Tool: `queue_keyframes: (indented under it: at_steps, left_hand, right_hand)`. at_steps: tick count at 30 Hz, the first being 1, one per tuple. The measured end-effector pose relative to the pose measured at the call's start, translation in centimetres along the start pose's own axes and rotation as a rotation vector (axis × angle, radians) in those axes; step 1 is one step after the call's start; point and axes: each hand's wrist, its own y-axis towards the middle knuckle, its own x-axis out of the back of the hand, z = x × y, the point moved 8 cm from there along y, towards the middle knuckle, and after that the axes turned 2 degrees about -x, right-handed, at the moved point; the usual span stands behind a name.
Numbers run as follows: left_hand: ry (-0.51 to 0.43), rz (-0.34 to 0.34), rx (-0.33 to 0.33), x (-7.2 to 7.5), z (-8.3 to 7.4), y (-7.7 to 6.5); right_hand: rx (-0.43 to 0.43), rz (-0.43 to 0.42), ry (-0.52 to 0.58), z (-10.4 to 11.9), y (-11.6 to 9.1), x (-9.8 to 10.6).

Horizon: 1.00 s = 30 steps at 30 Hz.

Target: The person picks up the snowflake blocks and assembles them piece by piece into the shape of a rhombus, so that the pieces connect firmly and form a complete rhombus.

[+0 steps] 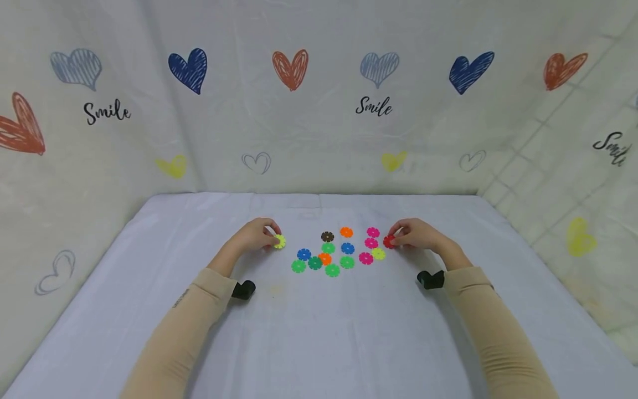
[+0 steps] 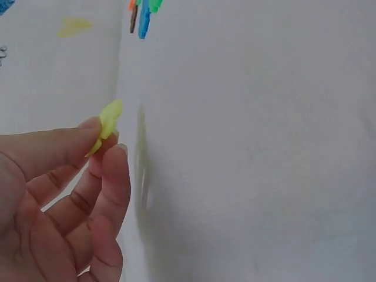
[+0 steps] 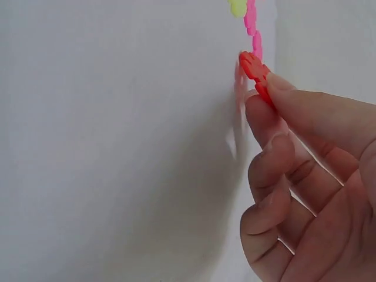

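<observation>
Between thumb and fingertips my left hand (image 1: 258, 235) pinches a yellow notched plastic disc (image 2: 108, 123), just above the white cloth at the left of the scattered discs. A red notched disc (image 3: 255, 73) is pinched the same way by my right hand (image 1: 417, 234), at the right of the group. Nearest to the right hand lie several pink discs (image 1: 371, 243) and another yellow disc (image 1: 379, 254). Toward the left hand are a blue disc (image 1: 304, 254) and a light green disc (image 1: 298, 266). A brown disc (image 1: 327, 236) and an orange disc (image 1: 346, 232) lie at the back.
More discs lie flat in the middle, among them a dark green disc (image 1: 314, 263) touching a second orange disc (image 1: 325, 259). A white cloth (image 1: 319, 338) covers the table. Behind it hangs a pale curtain (image 1: 319, 122) printed with hearts.
</observation>
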Motion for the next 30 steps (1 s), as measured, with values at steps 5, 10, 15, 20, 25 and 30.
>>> queue_keyframes:
  at_steps: [5, 10, 15, 20, 25, 30]
  left_hand:
    - [-0.049, -0.029, -0.008, 0.4, 0.1, -0.1]
    - [-0.119, -0.08, -0.015, 1.0, 0.0, -0.4]
    - [-0.155, -0.117, -0.005, 1.3, -0.2, -0.8]
    - [-0.209, -0.141, 0.005, 1.4, -0.4, -1.2]
    - [-0.249, -0.18, -0.018, 1.7, -1.4, -1.8]
    - [-0.272, -0.193, -0.032, 1.7, -2.4, -2.4]
  right_hand:
    - [0.02, -0.036, 0.004, 0.2, -0.2, 0.2]
    - [0.057, -0.087, -0.005, 0.7, -0.5, 0.5]
    - [0.053, -0.112, 0.036, 1.0, -0.8, 0.4]
    - [0.063, -0.151, 0.061, 1.4, -1.0, 0.1]
    - [0.131, -0.217, 0.06, 3.0, -1.5, 0.1]
    - [0.195, -0.256, 0.069, 5.0, -2.3, 0.1]
